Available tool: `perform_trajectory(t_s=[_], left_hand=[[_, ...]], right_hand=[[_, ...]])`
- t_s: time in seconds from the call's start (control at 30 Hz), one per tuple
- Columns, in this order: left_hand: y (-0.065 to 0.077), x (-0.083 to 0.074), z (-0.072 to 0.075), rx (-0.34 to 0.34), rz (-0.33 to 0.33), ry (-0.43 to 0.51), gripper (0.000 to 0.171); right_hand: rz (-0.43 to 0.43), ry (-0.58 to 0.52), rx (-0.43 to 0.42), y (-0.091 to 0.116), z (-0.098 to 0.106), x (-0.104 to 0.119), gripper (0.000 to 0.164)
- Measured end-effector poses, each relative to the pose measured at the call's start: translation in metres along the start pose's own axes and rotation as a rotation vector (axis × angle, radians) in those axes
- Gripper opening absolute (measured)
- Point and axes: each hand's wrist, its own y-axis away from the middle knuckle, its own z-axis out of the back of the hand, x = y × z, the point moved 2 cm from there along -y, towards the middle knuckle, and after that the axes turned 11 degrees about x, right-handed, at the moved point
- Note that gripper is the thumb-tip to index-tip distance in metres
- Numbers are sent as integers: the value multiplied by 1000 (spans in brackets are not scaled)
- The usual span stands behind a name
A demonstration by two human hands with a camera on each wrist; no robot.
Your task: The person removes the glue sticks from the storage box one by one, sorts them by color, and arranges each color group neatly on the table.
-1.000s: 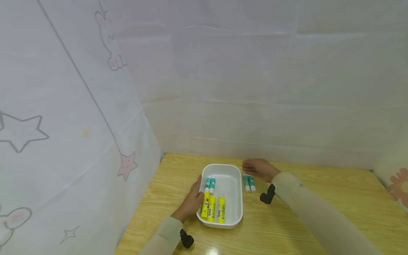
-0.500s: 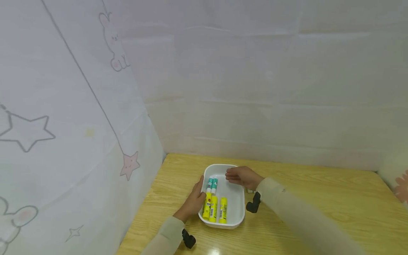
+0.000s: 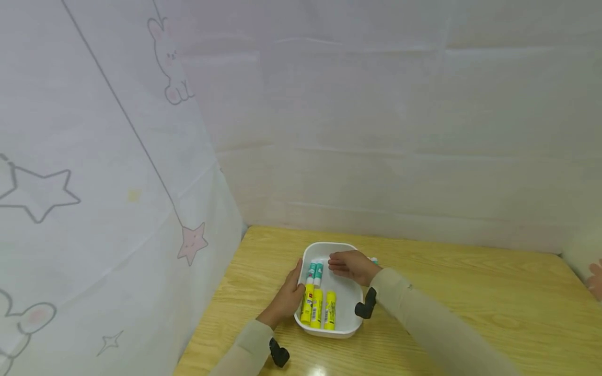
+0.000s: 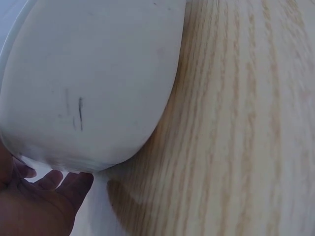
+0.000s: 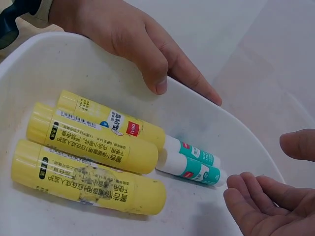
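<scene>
A left hand point(image 3: 287, 293) gripped a white tray point(image 3: 346, 296) bearing three yellow glue sticks point(image 5: 93, 139) and two teal glue sticks point(image 5: 198, 170). The right hand point(image 3: 354, 266), fingers relaxed, held nothing beside the latter.

The tray point(image 3: 347, 313) is white, the larger glue sticks point(image 5: 93, 140) yellow with black print — the slimmer sticks point(image 5: 198, 170) teal and white.

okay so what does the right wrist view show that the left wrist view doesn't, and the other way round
Only the right wrist view shows the three yellow glue sticks, the two teal-and-white ones and the right hand. Only the left wrist view shows dark marks on the outside of the white tray. Both show part of that tray and the left hand.
</scene>
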Motion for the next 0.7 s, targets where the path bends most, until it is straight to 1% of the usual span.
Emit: perform_trajectory(t_s=[0.1,0.13,0.33,0.5,0.7], left_hand=[[-1,2,0,-1,-6,3,67],[-2,3,0,0,-5,3,67],[-3,1,-1,2,-16,-4,66],[-3,1,-2,0,-20,-11,66],[-2,1,-2,-9,-28,-9,66]], right_hand=[[4,-1,-24,-3,-2,-3,46],[4,16,-35,-5,-2,-4,45],[-35,51,-86,-11,-2,-13,42],[-66,24,-84,-14,-2,-17,42],[-87,0,-57,-15,-5,-21,43]])
